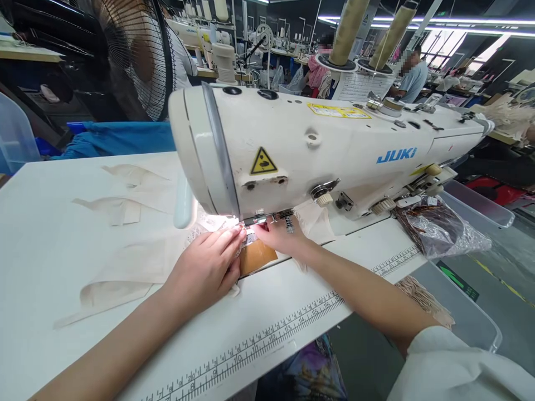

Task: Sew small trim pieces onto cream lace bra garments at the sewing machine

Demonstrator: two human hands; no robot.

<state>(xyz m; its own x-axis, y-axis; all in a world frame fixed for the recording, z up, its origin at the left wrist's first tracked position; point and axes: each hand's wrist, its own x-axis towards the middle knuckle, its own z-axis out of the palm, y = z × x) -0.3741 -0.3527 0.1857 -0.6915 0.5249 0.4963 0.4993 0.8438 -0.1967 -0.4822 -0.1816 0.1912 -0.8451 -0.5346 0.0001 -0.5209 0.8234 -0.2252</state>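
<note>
A white sewing machine (292,145) stands across the table, its needle area lit. Cream fabric with a lace edge (204,223) lies under its head. My left hand (204,267) is closed on the lace-edged fabric just left of the presser foot, fingertips together and thumb tucked below. My right hand (282,234) reaches in from the right behind the foot, pinching the cloth; its fingertips are partly hidden by the machine's metal parts. Between both hands shows an orange-brown plate (257,256) on the machine bed.
More cream fabric pieces (121,211) lie flat at the left. A printed ruler (267,334) runs along the table's front edge. At right are a clear plastic bag (443,228) and plastic bins (472,312). A black fan (129,55) stands behind; people sit farther back.
</note>
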